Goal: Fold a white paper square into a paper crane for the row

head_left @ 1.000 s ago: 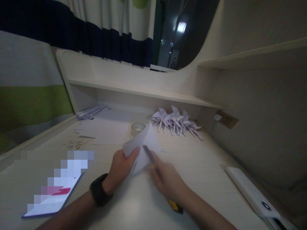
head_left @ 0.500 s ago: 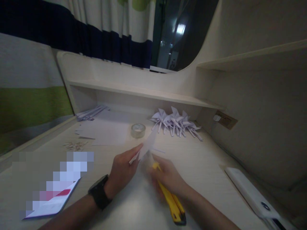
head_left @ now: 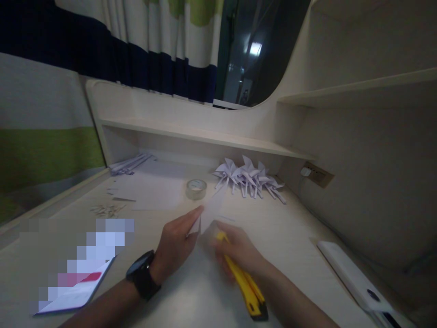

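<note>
Head view, dim light. A pale wooden desk (head_left: 300, 237) is filling the lower frame, with a low shelf (head_left: 205, 134) running along its far edge and a striped curtain (head_left: 143, 50) hanging at eleven o'clock above. A flat white device (head_left: 355, 278) is lying at four o'clock near the desk's right edge; a booklet with a red band (head_left: 80, 287) is lying at eight o'clock. A cluster of folded paper pinwheels (head_left: 249, 180) is resting at one o'clock of the hands, a roll of clear tape (head_left: 196, 188) at twelve o'clock, loose paper strips (head_left: 131, 163) at ten o'clock under the shelf, and small paper offcuts (head_left: 105, 209) nearer, also at ten.

At centre, the left hand (head_left: 175, 248), a dark watch (head_left: 141, 274) on its wrist, is pinching the near edge of a folded white paper sheet (head_left: 213, 207) between thumb and fingertips. The right hand (head_left: 239, 255) is closing around a yellow utility knife (head_left: 247, 287), its tip pointing toward the paper at twelve o'clock; whether the blade is touching the sheet cannot be told.

Handling, as judged: the sheet is looking very light, thin and limp, likely to crease, tear or slide on the smooth desk. It is best held close beside the fold line, fingers pressing flat and clear of the blade's path.
</note>
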The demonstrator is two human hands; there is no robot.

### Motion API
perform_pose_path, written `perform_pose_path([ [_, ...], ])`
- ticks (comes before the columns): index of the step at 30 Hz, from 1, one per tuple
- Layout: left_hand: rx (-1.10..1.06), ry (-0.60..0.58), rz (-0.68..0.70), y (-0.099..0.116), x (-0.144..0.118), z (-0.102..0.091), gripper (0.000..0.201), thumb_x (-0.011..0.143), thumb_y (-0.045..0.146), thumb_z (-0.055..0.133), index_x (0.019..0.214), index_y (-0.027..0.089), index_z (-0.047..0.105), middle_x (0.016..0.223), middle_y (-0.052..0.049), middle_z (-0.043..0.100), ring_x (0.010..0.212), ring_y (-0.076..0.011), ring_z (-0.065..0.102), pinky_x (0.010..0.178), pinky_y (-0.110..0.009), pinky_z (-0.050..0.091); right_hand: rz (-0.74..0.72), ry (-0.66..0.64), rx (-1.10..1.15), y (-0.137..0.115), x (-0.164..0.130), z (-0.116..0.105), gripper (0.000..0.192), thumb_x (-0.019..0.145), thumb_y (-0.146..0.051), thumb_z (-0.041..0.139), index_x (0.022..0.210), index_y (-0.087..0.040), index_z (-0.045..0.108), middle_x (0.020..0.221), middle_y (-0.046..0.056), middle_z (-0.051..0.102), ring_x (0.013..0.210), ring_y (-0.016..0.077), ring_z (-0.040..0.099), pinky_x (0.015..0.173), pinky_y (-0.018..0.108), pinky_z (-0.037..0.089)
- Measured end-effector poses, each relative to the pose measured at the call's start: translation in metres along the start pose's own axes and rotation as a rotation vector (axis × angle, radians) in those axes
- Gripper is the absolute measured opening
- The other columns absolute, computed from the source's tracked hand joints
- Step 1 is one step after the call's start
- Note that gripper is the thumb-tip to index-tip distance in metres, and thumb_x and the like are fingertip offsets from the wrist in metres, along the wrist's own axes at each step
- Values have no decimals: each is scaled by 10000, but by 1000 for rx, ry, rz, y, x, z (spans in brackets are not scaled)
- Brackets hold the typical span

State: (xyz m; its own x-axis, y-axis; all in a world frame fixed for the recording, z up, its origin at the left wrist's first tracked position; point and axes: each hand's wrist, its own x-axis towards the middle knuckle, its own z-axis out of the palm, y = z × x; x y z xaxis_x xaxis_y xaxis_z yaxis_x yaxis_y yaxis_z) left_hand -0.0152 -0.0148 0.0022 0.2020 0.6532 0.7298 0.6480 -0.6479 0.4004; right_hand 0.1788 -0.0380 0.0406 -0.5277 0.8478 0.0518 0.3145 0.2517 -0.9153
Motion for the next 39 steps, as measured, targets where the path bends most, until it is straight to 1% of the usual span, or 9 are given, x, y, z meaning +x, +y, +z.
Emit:
perform_pose_path([
  [3, 1, 16, 52, 0, 0, -1, 470, 803, 101, 454, 1261, 109, 560, 1256, -116, 609, 1120, -203, 601, 979, -306, 454, 74, -29, 191, -3, 2, 1, 559, 883, -531, 447, 1308, -167, 456, 593, -43, 557, 349, 94, 476, 381, 213, 398],
  [6, -6, 31, -33, 5, 4, -3, 382, 869, 182, 444, 1209, 111, 603, 1208, -118, 643, 1085, -215, 622, 959, -324, 466, 0, 60, -7, -4, 1, 2, 542, 873, -402, 510, 1373, -219, 407, 708, -18, 642, 467, 118, 557, 490, 243, 462],
  [11, -107, 43, -572, 10, 19, -12, 367, 882, 391, 489, 860, 106, 720, 834, -116, 749, 817, -286, 702, 722, -364, 549, -172, 177, -458, -4, -11, -8, 607, 838, -202, 517, 1418, -272, 352, 1023, 40, 688, 845, 194, 645, 781, 315, 488],
  [14, -333, 154, -780, 9, 29, -18, 275, 798, 337, 619, 891, 93, 702, 900, -123, 746, 857, -287, 695, 707, -339, 548, -180, 279, -611, 6, -14, -33, 533, 860, -245, 490, 1387, -223, 414, 1181, 89, 640, 1009, 235, 619, 875, 343, 458],
  [17, -586, 222, -892, 8, 33, -20, 308, 719, 282, 710, 952, 83, 683, 964, -130, 736, 854, -269, 694, 687, -312, 552, -20, 393, -839, 31, -10, -69, 527, 885, -323, 459, 1379, -144, 423, 1144, 146, 656, 974, 275, 635, 830, 346, 461],
  [20, -845, 232, -909, 5, 31, -17, 414, 654, 287, 772, 1004, 93, 662, 1013, -127, 724, 830, -251, 697, 679, -309, 557, 124, 407, -966, 62, -2, -100, 520, 911, -322, 399, 1376, -90, 408, 1058, 170, 680, 932, 284, 643, 777, 325, 450],
  [24, -1071, 198, -882, 4, 28, -14, 565, 613, 298, 806, 1105, 92, 620, 1055, -142, 707, 830, -255, 698, 710, -338, 555, 149, 413, -966, 95, 5, -117, 452, 923, -260, 351, 1319, -63, 448, 1079, 171, 643, 967, 236, 607, 816, 275, 416],
  [31, -1062, 161, -867, 5, 27, -15, 558, 598, 299, 811, 1080, 76, 642, 1060, -160, 703, 856, -276, 694, 728, -345, 542, 156, 469, -999, 115, 7, -116, 361, 928, -235, 345, 1187, -91, 552, 1023, 144, 595, 969, 214, 552, 857, 264, 374],
  [39, -1085, 145, -868, 4, 26, -13, 505, 600, 312, 807, 1028, 84, 668, 1088, -168, 692, 855, -281, 696, 707, -351, 549, 171, 415, -1013, 129, 9, -117, 266, 879, -227, 432, 982, -137, 660, 921, 102, 587, 924, 210, 531, 857, 267, 365],
])
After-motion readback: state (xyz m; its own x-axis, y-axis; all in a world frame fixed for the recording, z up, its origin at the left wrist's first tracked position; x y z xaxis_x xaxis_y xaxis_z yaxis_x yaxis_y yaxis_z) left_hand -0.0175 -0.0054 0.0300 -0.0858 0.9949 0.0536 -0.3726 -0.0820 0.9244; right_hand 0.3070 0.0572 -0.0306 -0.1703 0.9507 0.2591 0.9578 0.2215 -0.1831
